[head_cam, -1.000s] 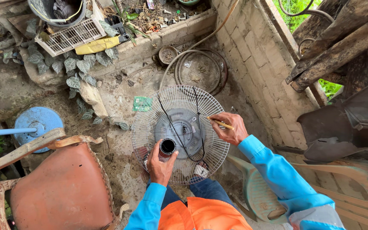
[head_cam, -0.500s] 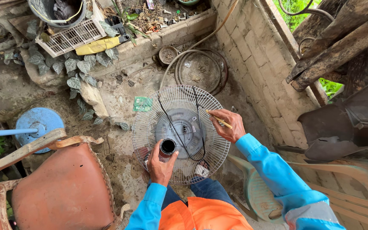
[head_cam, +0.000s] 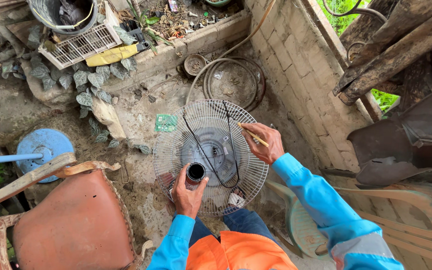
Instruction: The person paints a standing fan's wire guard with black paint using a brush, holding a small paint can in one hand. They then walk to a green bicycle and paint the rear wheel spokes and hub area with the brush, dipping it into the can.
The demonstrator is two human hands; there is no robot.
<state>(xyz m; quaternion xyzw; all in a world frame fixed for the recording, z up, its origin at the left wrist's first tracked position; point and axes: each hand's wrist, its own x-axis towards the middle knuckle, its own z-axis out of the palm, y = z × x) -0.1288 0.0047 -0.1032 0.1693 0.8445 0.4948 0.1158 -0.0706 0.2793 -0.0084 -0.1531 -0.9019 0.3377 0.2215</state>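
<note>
A round white wire fan guard (head_cam: pixel 211 155) lies on the dirty concrete floor in front of me. My left hand (head_cam: pixel 188 195) grips a small open can (head_cam: pixel 194 173) with dark liquid inside, held over the guard's near edge. My right hand (head_cam: pixel 264 142) holds a thin yellow-handled brush (head_cam: pixel 252 135) at the guard's right rim. Black wires cross the guard. Both sleeves are blue, and orange clothing shows at the bottom.
A worn reddish chair (head_cam: pixel 71 220) stands at left, with a blue round base (head_cam: pixel 43 147) behind it. A brick wall (head_cam: pixel 301 70) runs along the right. A second ring and hose (head_cam: pixel 233 82) lie beyond the guard. A green circuit board (head_cam: pixel 165 122) lies on the floor.
My right hand with the brush has shifted slightly along the guard's right rim. The left hand still holds the can in nearly the same place.
</note>
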